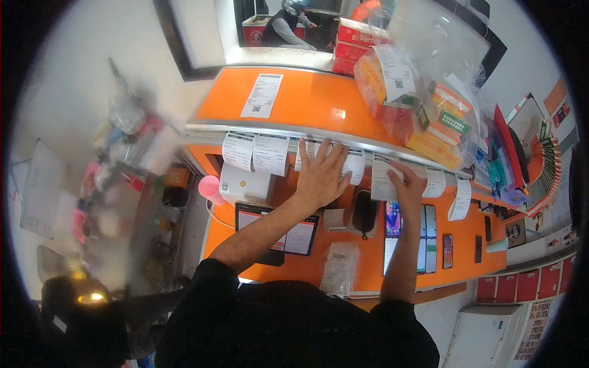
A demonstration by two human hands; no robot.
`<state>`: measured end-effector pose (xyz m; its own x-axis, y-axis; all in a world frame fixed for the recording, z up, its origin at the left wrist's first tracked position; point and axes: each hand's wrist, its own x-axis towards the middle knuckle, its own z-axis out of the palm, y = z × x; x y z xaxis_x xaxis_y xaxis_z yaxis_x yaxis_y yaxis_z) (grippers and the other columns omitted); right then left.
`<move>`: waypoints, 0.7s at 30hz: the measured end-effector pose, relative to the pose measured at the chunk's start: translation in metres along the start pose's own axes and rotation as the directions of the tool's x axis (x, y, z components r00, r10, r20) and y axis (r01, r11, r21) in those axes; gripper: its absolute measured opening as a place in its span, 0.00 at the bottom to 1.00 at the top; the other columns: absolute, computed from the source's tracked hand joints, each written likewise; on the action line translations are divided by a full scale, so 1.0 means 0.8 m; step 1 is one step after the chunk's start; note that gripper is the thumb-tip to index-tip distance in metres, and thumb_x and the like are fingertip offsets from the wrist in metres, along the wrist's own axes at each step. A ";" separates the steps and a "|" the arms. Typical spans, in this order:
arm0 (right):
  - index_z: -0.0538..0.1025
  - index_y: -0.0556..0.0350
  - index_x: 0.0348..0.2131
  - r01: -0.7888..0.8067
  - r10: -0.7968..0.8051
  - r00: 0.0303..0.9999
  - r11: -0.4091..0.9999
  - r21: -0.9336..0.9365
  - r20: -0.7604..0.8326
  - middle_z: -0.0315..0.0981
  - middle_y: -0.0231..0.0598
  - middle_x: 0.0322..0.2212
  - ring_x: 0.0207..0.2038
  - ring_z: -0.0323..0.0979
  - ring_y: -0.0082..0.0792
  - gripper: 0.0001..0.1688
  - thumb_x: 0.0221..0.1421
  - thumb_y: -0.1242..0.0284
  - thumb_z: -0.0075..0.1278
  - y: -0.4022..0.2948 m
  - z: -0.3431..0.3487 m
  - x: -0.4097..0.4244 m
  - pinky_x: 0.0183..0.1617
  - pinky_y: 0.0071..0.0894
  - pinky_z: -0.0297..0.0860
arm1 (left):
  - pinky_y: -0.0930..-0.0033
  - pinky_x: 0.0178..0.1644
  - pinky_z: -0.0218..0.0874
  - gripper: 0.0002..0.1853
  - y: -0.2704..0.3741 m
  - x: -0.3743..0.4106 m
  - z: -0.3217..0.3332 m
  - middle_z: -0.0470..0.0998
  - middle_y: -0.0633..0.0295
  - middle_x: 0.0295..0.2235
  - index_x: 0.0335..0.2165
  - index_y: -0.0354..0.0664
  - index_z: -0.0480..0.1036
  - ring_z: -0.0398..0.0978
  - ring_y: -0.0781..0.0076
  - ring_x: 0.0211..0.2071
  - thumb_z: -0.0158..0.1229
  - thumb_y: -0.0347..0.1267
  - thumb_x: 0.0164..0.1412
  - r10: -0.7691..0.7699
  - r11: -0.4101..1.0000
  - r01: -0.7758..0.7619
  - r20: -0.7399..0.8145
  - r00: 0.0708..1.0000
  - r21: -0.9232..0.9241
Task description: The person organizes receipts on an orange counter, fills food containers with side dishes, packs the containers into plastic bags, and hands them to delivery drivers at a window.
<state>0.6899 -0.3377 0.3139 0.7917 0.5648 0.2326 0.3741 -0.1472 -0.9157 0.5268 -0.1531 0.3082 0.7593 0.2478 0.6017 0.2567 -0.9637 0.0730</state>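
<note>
Printed paper receipts hang from a metal rail (322, 141) along the orange counter's raised shelf. My left hand (322, 175) lies with spread fingers over the middle receipts, its fingertips at the rail; one curled receipt (354, 166) shows beside its thumb. My right hand (407, 181) pinches the edge of another hanging receipt (383, 179) between thumb and finger. Two receipts (271, 155) hang left of my left hand, and two more (435, 183) hang right of my right hand. Another receipt (262, 95) lies flat on the shelf above.
Below the rail are a receipt printer (246, 184), a pink cup (210, 188), a tablet (301, 234), a black pouch (363, 214), several phones (430, 255) and clear plastic bags (339, 269). Bagged boxes (441, 133) crowd the shelf's right. A helmeted person (287, 25) is beyond the opening.
</note>
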 end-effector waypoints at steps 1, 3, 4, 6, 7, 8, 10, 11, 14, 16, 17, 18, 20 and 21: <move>0.76 0.52 0.47 -0.011 0.011 1.000 0.999 -0.034 0.004 0.75 0.48 0.42 0.46 0.74 0.38 0.18 0.56 0.70 0.54 -0.003 0.002 0.002 0.49 0.32 0.68 | 0.23 0.59 0.32 0.32 0.000 0.000 -0.002 0.64 0.62 0.54 0.56 0.45 0.63 0.55 0.60 0.60 0.53 0.47 0.55 -0.005 1.000 0.005 0.001 1.000 -0.008; 0.75 0.48 0.50 0.133 -0.152 0.988 0.921 -0.367 -0.024 0.75 0.49 0.40 0.44 0.73 0.43 0.20 0.57 0.67 0.52 -0.005 0.008 0.002 0.51 0.38 0.66 | 0.23 0.58 0.32 0.33 0.001 -0.007 -0.016 0.64 0.62 0.54 0.56 0.46 0.63 0.55 0.59 0.60 0.54 0.47 0.53 -0.037 0.998 0.035 -0.044 0.998 -0.043; 0.74 0.45 0.51 0.186 -0.229 0.973 0.834 -0.519 -0.018 0.75 0.49 0.40 0.44 0.73 0.45 0.21 0.58 0.66 0.51 -0.005 0.012 -0.001 0.52 0.41 0.66 | 0.23 0.58 0.32 0.34 0.001 -0.014 -0.024 0.64 0.62 0.54 0.56 0.46 0.62 0.55 0.59 0.60 0.55 0.46 0.53 -0.051 0.997 0.048 -0.062 0.997 -0.062; 0.72 0.41 0.53 0.136 -0.223 0.974 0.688 -0.712 -0.030 0.74 0.48 0.37 0.42 0.72 0.48 0.22 0.59 0.64 0.48 -0.023 0.022 -0.014 0.51 0.47 0.65 | 0.26 0.58 0.34 0.33 -0.010 -0.041 -0.040 0.64 0.60 0.53 0.55 0.46 0.62 0.55 0.58 0.59 0.58 0.43 0.51 -0.124 0.986 0.118 -0.042 0.991 -0.114; 0.71 0.39 0.54 0.111 -0.223 0.974 0.601 -0.792 -0.033 0.74 0.47 0.35 0.41 0.71 0.50 0.23 0.60 0.63 0.47 -0.035 0.029 -0.021 0.50 0.50 0.65 | 0.27 0.58 0.34 0.33 -0.019 -0.057 -0.049 0.64 0.59 0.53 0.54 0.46 0.62 0.56 0.57 0.59 0.59 0.41 0.49 -0.162 0.978 0.156 -0.032 0.986 -0.135; 0.70 0.41 0.55 0.109 -0.294 0.953 0.554 -0.826 -0.072 0.73 0.46 0.34 0.41 0.71 0.48 0.23 0.60 0.64 0.47 -0.043 0.038 -0.029 0.49 0.51 0.65 | 0.30 0.58 0.35 0.32 -0.030 -0.074 -0.051 0.64 0.58 0.52 0.53 0.46 0.63 0.56 0.57 0.58 0.60 0.39 0.49 -0.201 0.965 0.189 -0.048 0.979 -0.181; 0.69 0.45 0.55 0.086 -0.432 0.891 0.455 -0.887 -0.135 0.72 0.44 0.33 0.40 0.71 0.46 0.24 0.59 0.65 0.48 -0.052 0.053 -0.045 0.48 0.51 0.65 | 0.36 0.59 0.37 0.31 -0.052 -0.111 -0.053 0.65 0.57 0.51 0.51 0.45 0.64 0.57 0.56 0.58 0.62 0.35 0.47 -0.280 0.928 0.252 -0.070 0.957 -0.274; 0.70 0.48 0.53 0.142 -0.532 0.827 0.507 -0.850 -0.180 0.72 0.44 0.33 0.40 0.71 0.45 0.22 0.59 0.66 0.48 -0.048 0.059 -0.048 0.46 0.48 0.65 | 0.39 0.59 0.39 0.30 -0.059 -0.127 -0.063 0.65 0.56 0.50 0.50 0.45 0.65 0.57 0.56 0.57 0.62 0.33 0.46 -0.298 0.932 0.276 -0.061 0.953 -0.234; 0.72 0.56 0.46 0.302 -0.595 0.741 0.709 -0.637 -0.311 0.73 0.44 0.32 0.36 0.72 0.39 0.17 0.57 0.70 0.51 -0.024 0.084 -0.064 0.41 0.37 0.67 | 0.48 0.59 0.44 0.26 -0.071 -0.164 -0.078 0.68 0.55 0.47 0.47 0.43 0.67 0.61 0.56 0.54 0.63 0.29 0.47 -0.340 0.911 0.325 -0.015 0.940 -0.255; 0.73 0.60 0.42 0.301 -0.376 0.881 0.914 -0.273 -0.287 0.74 0.44 0.30 0.30 0.73 0.33 0.13 0.56 0.73 0.53 -0.013 0.115 -0.085 0.35 0.29 0.68 | 0.50 0.58 0.49 0.22 -0.082 -0.184 -0.074 0.72 0.56 0.43 0.45 0.42 0.69 0.67 0.58 0.50 0.62 0.30 0.50 -0.353 0.850 0.338 0.040 0.935 -0.405; 0.74 0.61 0.40 0.282 -0.325 0.907 0.941 -0.186 -0.268 0.75 0.43 0.28 0.26 0.72 0.31 0.12 0.56 0.73 0.53 -0.007 0.127 -0.089 0.32 0.27 0.67 | 0.54 0.54 0.54 0.20 -0.082 -0.188 -0.070 0.73 0.55 0.41 0.44 0.40 0.70 0.69 0.57 0.47 0.62 0.28 0.50 -0.377 0.796 0.360 0.068 0.924 -0.487; 0.74 0.61 0.39 0.259 -0.275 0.930 0.961 -0.096 -0.243 0.75 0.42 0.26 0.23 0.71 0.29 0.11 0.56 0.74 0.53 -0.002 0.140 -0.090 0.28 0.25 0.67 | 0.57 0.51 0.58 0.19 -0.079 -0.188 -0.065 0.74 0.53 0.38 0.43 0.39 0.70 0.72 0.56 0.44 0.61 0.26 0.51 -0.400 0.734 0.381 0.095 0.911 -0.562; 0.73 0.61 0.42 0.094 -0.077 0.989 0.985 0.143 -0.123 0.75 0.38 0.20 0.15 0.68 0.22 0.14 0.57 0.72 0.54 0.007 0.163 -0.090 0.20 0.22 0.63 | 0.64 0.42 0.67 0.15 -0.071 -0.180 -0.062 0.76 0.51 0.35 0.41 0.36 0.72 0.77 0.59 0.37 0.61 0.25 0.54 -0.409 0.695 0.364 0.075 0.909 -0.620; 0.73 0.60 0.42 0.047 -0.033 0.997 0.974 0.222 -0.066 0.74 0.37 0.20 0.15 0.67 0.21 0.14 0.57 0.73 0.53 -0.003 0.173 -0.091 0.19 0.21 0.62 | 0.62 0.44 0.66 0.15 -0.067 -0.175 -0.068 0.76 0.50 0.37 0.41 0.35 0.71 0.76 0.56 0.39 0.61 0.26 0.53 -0.407 0.684 0.364 0.084 0.910 -0.632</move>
<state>0.5646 -0.2660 0.2541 0.8091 0.5143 0.2843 0.2944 0.0638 -0.9535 0.3741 -0.1412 0.2633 0.6367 0.6257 0.4506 0.0739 -0.6312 0.7721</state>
